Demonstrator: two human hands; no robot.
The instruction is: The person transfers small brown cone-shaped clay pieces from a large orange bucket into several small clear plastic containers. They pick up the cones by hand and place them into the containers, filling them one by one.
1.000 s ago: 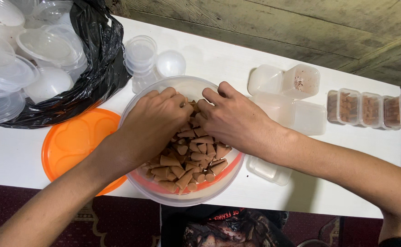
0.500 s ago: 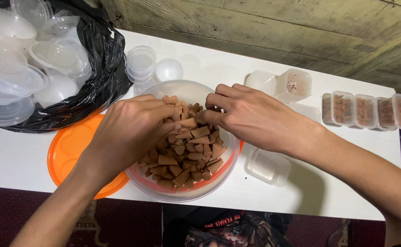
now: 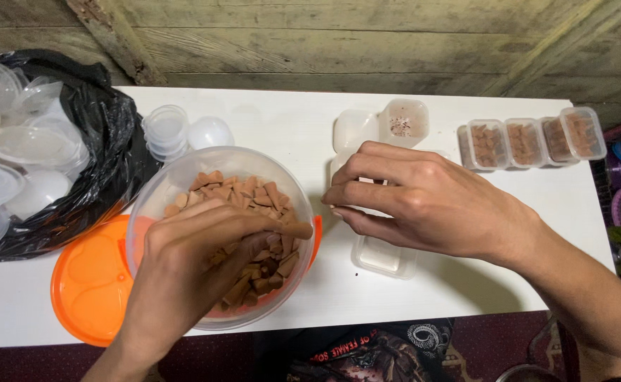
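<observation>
L hand (image 3: 197,262) in tub (image 3: 183,177), R hand (image 3: 423,201) curled

Your left hand (image 3: 204,247) was down in the clear round tub (image 3: 183,177), fingers curled over the brown cone pieces (image 3: 250,194) w/ one piece pinched at the fingertips. Tub stood upright on the white worktop (image 3: 289,127), front-left, resting partly on an orange lid (image 3: 87,283); cones filled it in a loose heap, approx. half full, pointing every which way. Your right hand (image 3: 423,201) hovered just right of the tub, fingers bent over a small clear hinged box (image 3: 384,258) that lay open on the worktop. Box was mostly hidden under the hand, so contents couldn't be told; only one empty-looking half showed near the front edge.
</observation>
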